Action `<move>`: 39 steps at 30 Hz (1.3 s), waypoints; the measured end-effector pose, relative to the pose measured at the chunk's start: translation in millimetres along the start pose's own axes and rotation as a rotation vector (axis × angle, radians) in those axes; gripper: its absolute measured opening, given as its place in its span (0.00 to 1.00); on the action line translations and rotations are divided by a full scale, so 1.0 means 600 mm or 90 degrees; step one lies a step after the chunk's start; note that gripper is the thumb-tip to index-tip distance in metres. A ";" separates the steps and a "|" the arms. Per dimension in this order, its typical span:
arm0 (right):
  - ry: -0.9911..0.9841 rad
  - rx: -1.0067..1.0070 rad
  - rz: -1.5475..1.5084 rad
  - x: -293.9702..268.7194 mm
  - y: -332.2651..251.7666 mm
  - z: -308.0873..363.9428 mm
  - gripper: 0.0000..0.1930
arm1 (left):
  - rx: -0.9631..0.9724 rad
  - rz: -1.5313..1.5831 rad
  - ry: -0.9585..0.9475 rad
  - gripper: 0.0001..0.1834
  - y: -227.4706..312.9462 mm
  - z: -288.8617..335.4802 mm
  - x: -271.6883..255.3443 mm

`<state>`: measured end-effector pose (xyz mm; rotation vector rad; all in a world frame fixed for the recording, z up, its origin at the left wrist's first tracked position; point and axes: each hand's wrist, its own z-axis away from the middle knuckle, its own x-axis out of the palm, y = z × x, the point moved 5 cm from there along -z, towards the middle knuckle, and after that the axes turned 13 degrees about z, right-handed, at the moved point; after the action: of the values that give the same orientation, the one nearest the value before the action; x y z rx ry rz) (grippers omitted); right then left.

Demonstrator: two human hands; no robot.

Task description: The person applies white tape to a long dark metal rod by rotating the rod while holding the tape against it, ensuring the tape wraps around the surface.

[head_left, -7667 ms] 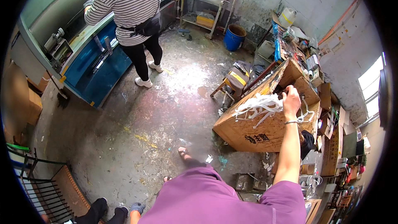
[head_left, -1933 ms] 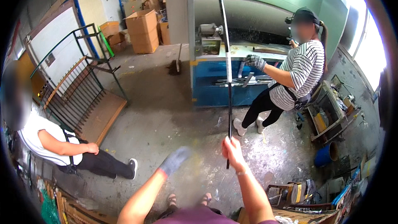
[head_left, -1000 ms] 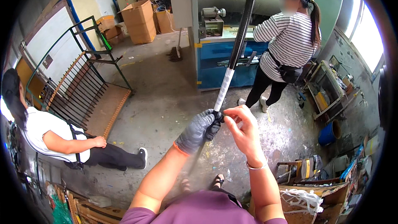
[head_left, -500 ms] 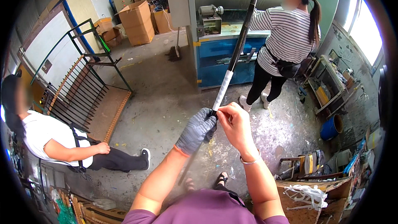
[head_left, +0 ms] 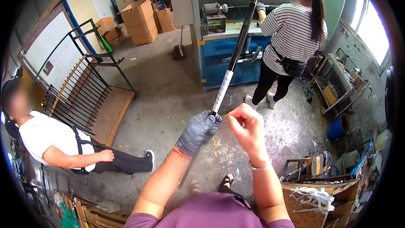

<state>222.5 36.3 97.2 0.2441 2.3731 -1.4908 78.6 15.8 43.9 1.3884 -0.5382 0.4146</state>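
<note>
A long black pole [head_left: 242, 36] slants from low between my arms up to the top of the head view. A white wrapped band [head_left: 222, 90] covers part of it just above my grip. My left hand [head_left: 196, 131], in a grey knit glove, is closed round the pole below that band. To its right, apart from the pole, hovers my bare right hand [head_left: 249, 130]. Its thumb and fingertips are curled together in a pinch; anything between them is too small to make out.
A person in a striped top [head_left: 291, 29] stands at a blue bench [head_left: 234, 74] with a small motor [head_left: 213, 9]. Another in a white shirt [head_left: 55, 137] is at left beside a slatted rack [head_left: 86, 97]. White strips hang over a wooden box [head_left: 291, 202] at lower right.
My right hand has moved off the pole, a little to the right, still pinched. My left hand keeps its grip. The person in stripes has shifted, and a gloved hand now shows over the bench.
</note>
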 end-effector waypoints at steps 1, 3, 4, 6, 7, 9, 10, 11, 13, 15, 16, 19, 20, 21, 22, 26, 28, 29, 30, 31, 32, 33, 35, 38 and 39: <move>-0.055 0.070 0.004 0.003 0.041 0.000 0.02 | -0.026 0.013 -0.011 0.09 0.000 0.002 -0.003; -0.053 0.042 -0.012 0.015 0.052 0.001 0.05 | -0.056 0.014 -0.004 0.10 -0.005 0.005 -0.003; -0.052 0.029 -0.020 0.019 0.051 0.001 0.06 | -0.026 0.005 -0.014 0.10 -0.005 0.004 0.000; -0.109 0.063 -0.029 0.036 0.049 -0.001 0.09 | 0.037 -0.013 -0.029 0.10 -0.001 0.001 0.003; -0.114 0.091 -0.017 0.041 0.052 -0.003 0.09 | 0.044 -0.054 -0.034 0.07 0.004 0.005 0.010; -0.107 0.121 -0.002 0.047 0.050 -0.008 0.08 | 0.064 -0.095 -0.014 0.06 -0.002 0.002 0.006; -0.093 0.123 -0.001 0.047 0.043 -0.010 0.08 | 0.074 -0.115 -0.004 0.05 -0.005 0.002 0.002; -0.081 0.123 -0.001 0.047 0.036 -0.011 0.08 | 0.092 -0.111 -0.004 0.03 -0.007 0.002 -0.004; -0.095 -0.058 0.010 0.049 -0.006 -0.013 0.08 | -0.008 0.072 -0.109 0.05 -0.003 0.020 -0.010; -0.139 -0.212 0.026 0.047 -0.060 -0.005 0.09 | -0.127 0.233 -0.230 0.09 0.033 0.054 -0.026; -0.131 -0.263 0.077 0.035 -0.065 0.001 0.09 | -0.151 0.322 -0.373 0.14 0.036 0.063 -0.051; 0.068 -0.212 0.249 -0.069 0.027 0.009 0.06 | -0.177 0.334 -0.328 0.16 0.061 0.072 -0.059; 0.118 0.022 0.217 -0.110 0.094 0.034 0.05 | -0.194 0.306 -0.312 0.17 0.067 0.071 -0.042; 0.126 0.069 0.192 -0.141 0.121 0.061 0.07 | -0.230 0.234 -0.309 0.20 0.053 0.061 -0.048; 0.159 0.039 0.167 -0.149 0.127 0.079 0.08 | -0.194 0.248 -0.300 0.20 0.047 0.050 -0.044; 0.093 0.096 0.165 -0.145 0.145 0.112 0.08 | -0.204 0.383 -0.303 0.20 0.030 0.039 -0.038; 0.082 0.086 0.109 -0.136 0.144 0.118 0.08 | -0.306 0.582 -0.317 0.20 0.026 0.044 -0.021; 0.069 0.079 0.081 -0.127 0.139 0.119 0.09 | -0.288 0.530 -0.320 0.24 0.026 0.048 -0.024; 0.056 0.072 0.053 -0.122 0.136 0.119 0.09 | -0.257 0.496 -0.320 0.22 0.030 0.045 -0.021; 0.038 0.076 0.075 -0.117 0.152 0.128 0.10 | -0.225 0.463 -0.320 0.20 0.037 0.045 -0.012; 0.029 0.081 0.137 -0.117 0.154 0.130 0.10 | -0.187 0.432 -0.322 0.18 0.044 0.044 -0.005; 0.046 0.103 0.143 -0.120 0.150 0.134 0.10 | -0.179 0.413 -0.299 0.18 0.038 0.045 -0.002; 0.055 0.081 0.211 -0.129 0.135 0.135 0.09 | -0.208 0.462 -0.381 0.19 0.032 0.063 0.007; 0.063 0.024 0.333 -0.152 0.116 0.131 0.06 | -0.228 0.472 -0.405 0.22 0.010 0.084 -0.003; 0.077 0.018 0.366 -0.160 0.122 0.134 0.06 | -0.217 0.472 -0.378 0.23 0.012 0.093 0.007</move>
<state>349.8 -1.1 38.0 0.9538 2.1056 -1.2509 71.6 -38.6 57.7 0.9280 -1.5571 0.4653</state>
